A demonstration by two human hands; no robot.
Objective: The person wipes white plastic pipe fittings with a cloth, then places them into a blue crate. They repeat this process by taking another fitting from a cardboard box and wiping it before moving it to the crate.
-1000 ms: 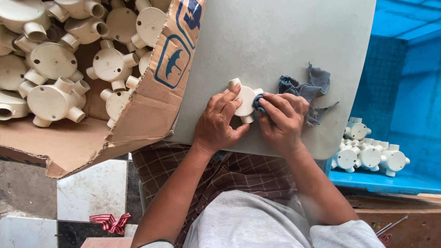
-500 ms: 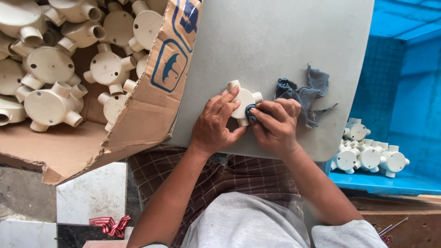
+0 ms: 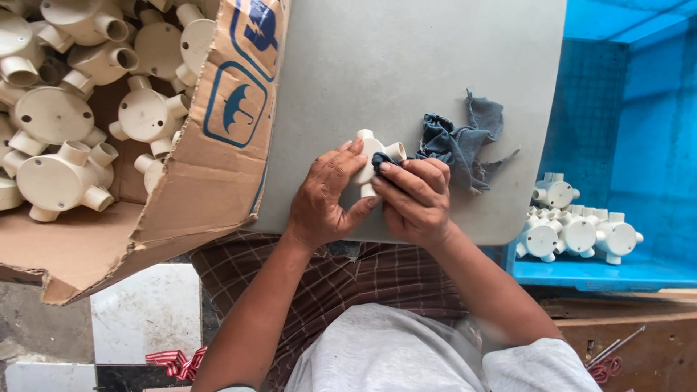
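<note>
My left hand (image 3: 324, 197) holds a cream plastic junction box (image 3: 372, 150), a round fitting with short tube outlets, down on a grey board (image 3: 406, 65). My right hand (image 3: 414, 199) presses a fold of a dark blue-grey cloth (image 3: 457, 141) against the fitting's right side. The rest of the cloth trails up and to the right across the board. Most of the fitting is covered by my fingers.
An open cardboard box (image 3: 210, 181) at the left holds several cream junction boxes (image 3: 54, 116). A blue plastic crate (image 3: 617, 145) at the right holds several more (image 3: 577, 232). The board rests across my lap. Tiled floor and a red-and-white ribbon (image 3: 174, 361) lie below left.
My right hand has rubbed the cloth from the fitting's right edge across its face, toward my left fingers. The fitting has turned slightly. The view has shifted, so everything sits further left.
</note>
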